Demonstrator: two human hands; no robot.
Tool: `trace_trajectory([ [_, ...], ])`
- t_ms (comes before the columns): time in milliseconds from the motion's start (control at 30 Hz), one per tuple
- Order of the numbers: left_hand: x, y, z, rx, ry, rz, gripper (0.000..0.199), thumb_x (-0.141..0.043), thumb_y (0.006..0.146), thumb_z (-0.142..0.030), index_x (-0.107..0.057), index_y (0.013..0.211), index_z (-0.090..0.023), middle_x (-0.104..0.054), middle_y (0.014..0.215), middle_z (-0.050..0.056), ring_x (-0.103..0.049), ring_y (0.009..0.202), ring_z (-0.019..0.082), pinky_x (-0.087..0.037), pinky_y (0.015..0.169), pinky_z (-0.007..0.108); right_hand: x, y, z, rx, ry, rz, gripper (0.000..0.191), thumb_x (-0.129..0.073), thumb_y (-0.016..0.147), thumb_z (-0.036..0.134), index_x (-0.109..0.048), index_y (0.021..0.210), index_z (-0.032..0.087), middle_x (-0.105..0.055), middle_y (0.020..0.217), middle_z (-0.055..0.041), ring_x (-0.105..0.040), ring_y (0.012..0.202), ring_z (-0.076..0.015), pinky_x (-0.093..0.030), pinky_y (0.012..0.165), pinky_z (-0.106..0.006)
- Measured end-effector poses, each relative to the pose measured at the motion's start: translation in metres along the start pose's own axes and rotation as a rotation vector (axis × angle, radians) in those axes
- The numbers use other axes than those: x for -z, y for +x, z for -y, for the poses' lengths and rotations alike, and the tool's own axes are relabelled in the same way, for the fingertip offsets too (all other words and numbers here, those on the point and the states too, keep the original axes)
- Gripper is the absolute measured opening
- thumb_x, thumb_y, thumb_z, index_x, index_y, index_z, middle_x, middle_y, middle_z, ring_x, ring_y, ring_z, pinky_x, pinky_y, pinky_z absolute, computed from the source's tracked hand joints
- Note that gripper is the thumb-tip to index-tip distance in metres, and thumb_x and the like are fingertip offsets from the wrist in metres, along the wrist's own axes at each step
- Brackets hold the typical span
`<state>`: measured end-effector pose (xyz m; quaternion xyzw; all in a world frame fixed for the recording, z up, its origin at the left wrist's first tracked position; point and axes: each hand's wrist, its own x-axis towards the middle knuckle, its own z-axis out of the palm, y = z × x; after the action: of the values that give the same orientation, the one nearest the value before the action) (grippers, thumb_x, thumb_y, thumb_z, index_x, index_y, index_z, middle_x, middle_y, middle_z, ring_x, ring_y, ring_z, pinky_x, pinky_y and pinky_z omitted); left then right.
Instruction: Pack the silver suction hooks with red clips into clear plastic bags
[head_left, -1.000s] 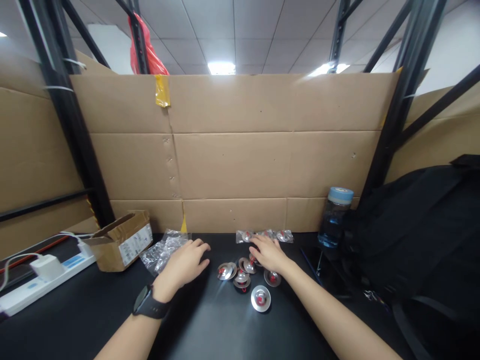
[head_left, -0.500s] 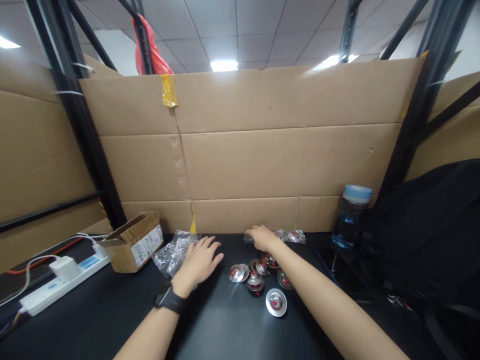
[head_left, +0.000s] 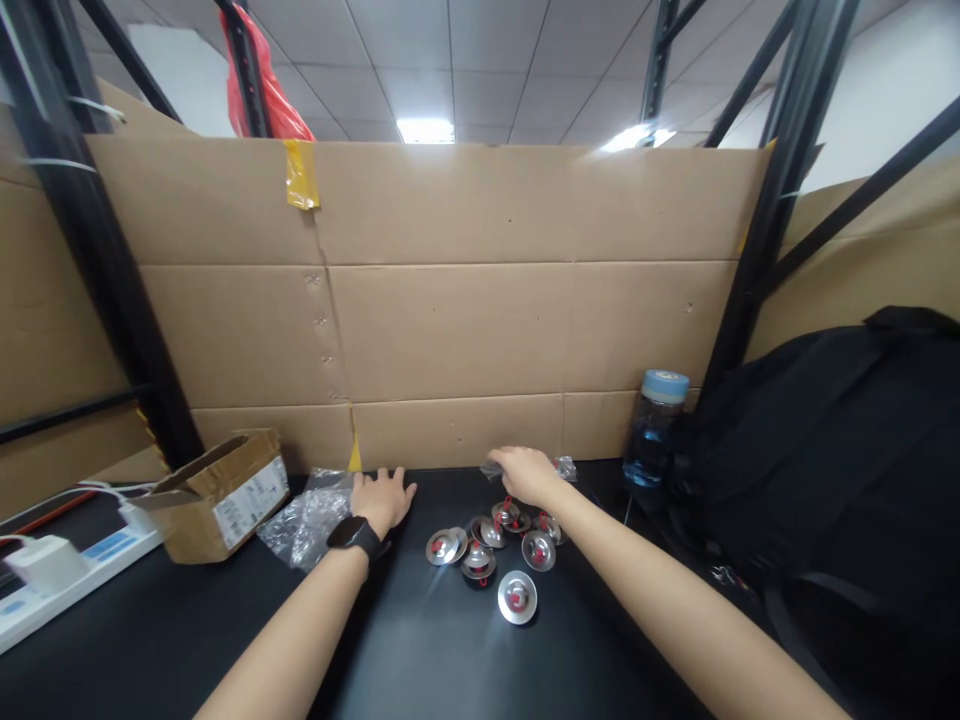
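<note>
- The metal discs with red cords lie on the black bench, in the lower middle of the frame, in one loose group, and some of them overlap.
- The front disc is a little apart, nearest to the lower edge; it is round, so it has no long axis, and its face with the red centre is turned up.
- The clear packets lie above the group, at the foot of the cardboard wall; their row has its long axis from left to right.
- The right hand is over the left part of this row, and its fingers point to the left. They are bent, but I cannot tell if they are clamped on a packet.
- The left hand is palm down, left of the discs, beside the crumpled plastic bag; its fingers are apart and point to the wall.
- At the right, the bottle stands upright beside the black backpack.
</note>
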<state>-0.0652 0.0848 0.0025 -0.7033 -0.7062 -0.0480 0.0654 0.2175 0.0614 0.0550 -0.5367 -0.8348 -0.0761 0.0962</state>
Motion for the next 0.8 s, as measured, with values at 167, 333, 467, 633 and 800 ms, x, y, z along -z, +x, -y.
trace_trajectory([
  [167,0.009,-0.002,-0.004,-0.024,-0.092,-0.003,0.047,-0.045,0.098,-0.037,-0.061,0.127,-0.004,-0.066,0.121,0.031,-0.063,0.115,0.045,-0.025,0.107,0.062,0.017,-0.022,-0.011,-0.028,0.185,-0.118,0.044,-0.053,0.087,0.011,-0.064,0.125,0.030,-0.073,0.124,-0.0042,-0.069,0.111,-0.0251,-0.051,0.089,-0.033],
  [333,0.027,-0.028,-0.038,-0.266,-0.332,-0.013,0.048,-0.054,0.095,-0.034,-0.049,0.142,-0.021,-0.060,0.140,0.018,-0.057,0.128,0.032,-0.038,0.109,0.047,0.006,-0.034,0.006,0.000,0.639,-0.281,0.037,-0.064,0.083,0.015,-0.067,0.119,0.024,-0.076,0.108,-0.0059,-0.072,0.092,-0.0214,-0.055,0.087,-0.033],
  [467,0.026,-0.069,-0.073,-0.577,-1.238,0.291,0.064,-0.055,0.098,-0.042,-0.030,0.154,-0.024,-0.053,0.147,0.017,-0.070,0.098,0.022,-0.054,0.087,0.037,-0.008,-0.047,0.033,-0.023,1.051,-0.288,0.048,-0.064,0.088,0.026,-0.055,0.136,0.027,-0.070,0.112,-0.0066,-0.072,0.072,-0.0165,-0.060,0.066,-0.030],
  [633,0.025,-0.101,-0.087,-0.544,-1.566,0.269,0.056,-0.050,0.100,-0.054,-0.047,0.144,-0.021,-0.066,0.125,0.012,-0.067,0.096,0.020,-0.054,0.079,0.030,-0.012,-0.069,0.050,0.026,1.326,-0.262,0.045,-0.055,0.097,0.038,-0.051,0.140,0.028,-0.070,0.110,-0.0061,-0.074,0.083,-0.0185,-0.063,0.068,-0.030],
  [800,0.029,-0.109,-0.086,-0.483,-1.545,0.263,0.070,-0.071,0.087,-0.050,-0.046,0.147,-0.023,-0.069,0.122,0.011,-0.068,0.085,0.018,-0.052,0.073,0.028,-0.010,-0.080,0.054,-0.076,1.342,-0.272,0.041,-0.070,0.087,0.035,-0.055,0.125,0.027,-0.069,0.105,-0.0038,-0.074,0.072,-0.0174,-0.064,0.060,-0.028],
])
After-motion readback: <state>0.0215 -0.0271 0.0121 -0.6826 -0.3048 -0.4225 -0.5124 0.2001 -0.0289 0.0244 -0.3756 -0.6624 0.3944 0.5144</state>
